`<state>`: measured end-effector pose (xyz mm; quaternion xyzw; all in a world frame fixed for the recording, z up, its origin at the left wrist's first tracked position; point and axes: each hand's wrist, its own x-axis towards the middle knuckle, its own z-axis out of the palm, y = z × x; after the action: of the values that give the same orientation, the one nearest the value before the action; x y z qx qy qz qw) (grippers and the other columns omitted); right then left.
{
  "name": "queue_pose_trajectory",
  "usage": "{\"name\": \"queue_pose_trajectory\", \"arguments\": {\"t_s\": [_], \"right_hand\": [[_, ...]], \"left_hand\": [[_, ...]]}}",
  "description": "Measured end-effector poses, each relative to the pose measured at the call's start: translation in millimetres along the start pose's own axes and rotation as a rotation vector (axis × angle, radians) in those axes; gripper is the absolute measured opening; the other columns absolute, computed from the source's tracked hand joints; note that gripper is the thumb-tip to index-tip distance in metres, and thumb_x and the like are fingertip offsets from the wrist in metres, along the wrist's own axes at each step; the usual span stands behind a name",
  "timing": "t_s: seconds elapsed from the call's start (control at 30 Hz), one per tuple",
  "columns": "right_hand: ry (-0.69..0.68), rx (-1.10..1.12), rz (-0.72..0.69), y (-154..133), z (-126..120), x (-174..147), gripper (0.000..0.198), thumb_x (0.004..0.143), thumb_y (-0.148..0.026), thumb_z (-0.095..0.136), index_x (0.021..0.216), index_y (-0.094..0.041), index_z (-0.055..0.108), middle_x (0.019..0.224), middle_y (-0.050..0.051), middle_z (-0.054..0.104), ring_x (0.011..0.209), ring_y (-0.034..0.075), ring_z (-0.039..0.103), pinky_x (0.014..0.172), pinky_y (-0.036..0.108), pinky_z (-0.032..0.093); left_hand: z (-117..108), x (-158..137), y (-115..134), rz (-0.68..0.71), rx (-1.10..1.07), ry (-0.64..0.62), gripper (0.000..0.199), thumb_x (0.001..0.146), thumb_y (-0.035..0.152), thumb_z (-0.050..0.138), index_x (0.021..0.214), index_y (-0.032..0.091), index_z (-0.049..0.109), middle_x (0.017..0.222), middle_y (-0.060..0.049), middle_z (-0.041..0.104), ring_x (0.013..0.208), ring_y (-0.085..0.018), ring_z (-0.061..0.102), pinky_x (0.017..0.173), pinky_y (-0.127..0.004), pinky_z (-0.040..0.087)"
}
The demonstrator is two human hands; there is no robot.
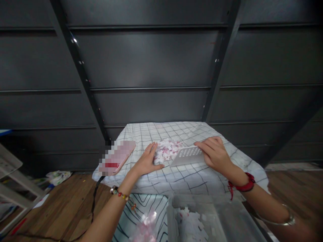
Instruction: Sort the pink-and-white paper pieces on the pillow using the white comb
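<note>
A pile of small white pieces with pink marks (167,150) lies on a white checked cloth (151,132). My left hand (147,160) rests at the pile's left edge, fingers stretched out and thumb spread towards me. At the pile's right stands a white slotted plastic panel (189,157), tilted on its lower edge. It may be the side of a small basket; its far part is hidden. My right hand (214,154) grips the panel's upper right corner between thumb and fingers.
Left on the cloth lies a pink phone (118,158) with a black cable (95,198). Nearest me are a clear plastic box (227,215) holding white pieces and a striped tray (161,201) with a clear bag of pink pieces (146,228). Behind rises a dark panelled wall (151,60).
</note>
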<state>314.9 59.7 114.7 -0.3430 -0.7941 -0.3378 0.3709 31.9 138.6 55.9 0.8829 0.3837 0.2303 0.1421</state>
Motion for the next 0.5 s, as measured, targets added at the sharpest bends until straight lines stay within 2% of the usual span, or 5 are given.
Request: {"name": "queue_pose_trajectory", "arguments": {"t_s": [0.13,0.27,0.4,0.5], "right_hand": [[0.019,-0.064,-0.005,-0.7,24.7,19.2,0.034,0.073,-0.001,0.039,0.096,-0.015,0.059,0.068,0.003,0.054,0.07,0.018,0.044,0.07,0.034,0.031],[0.013,-0.073,-0.04,-5.2,43.8,32.9,0.033,0.073,-0.001,0.039,0.095,-0.014,0.06,0.068,0.004,0.054,0.069,0.017,0.043,0.069,0.034,0.03],[-0.011,-0.057,-0.077,-11.3,46.5,36.7,0.034,0.072,-0.001,0.039,0.094,-0.015,0.062,0.068,0.004,0.053,0.068,0.017,0.041,0.07,0.034,0.029],[-0.013,-0.026,-0.083,-13.9,43.5,36.7,0.034,0.072,-0.001,0.04,0.093,-0.015,0.063,0.067,0.004,0.053,0.068,0.017,0.041,0.07,0.034,0.029]], "left_hand": [[-0.6,0.8,-2.1,-0.04,-0.08,0.056,0.091,0.073,0.04,0.062,0.144,0.014,0.011,0.15,-0.017,0.015,0.138,-0.029,0.013,0.111,-0.045,0.018],[0.7,3.7,-11.7,-0.105,-0.162,0.208,0.074,0.079,0.019,0.043,0.144,0.015,0.007,0.147,-0.014,0.024,0.136,-0.024,0.022,0.111,-0.046,0.018],[3.0,5.2,-20.4,-0.191,-0.123,0.358,0.073,0.074,0.01,0.039,0.143,0.017,0.016,0.138,-0.013,0.039,0.13,-0.025,0.033,0.108,-0.049,0.024],[5.3,5.0,-20.7,-0.246,-0.046,0.364,0.071,0.072,0.009,0.041,0.141,0.013,0.023,0.133,-0.014,0.045,0.126,-0.027,0.039,0.106,-0.048,0.029]]}}
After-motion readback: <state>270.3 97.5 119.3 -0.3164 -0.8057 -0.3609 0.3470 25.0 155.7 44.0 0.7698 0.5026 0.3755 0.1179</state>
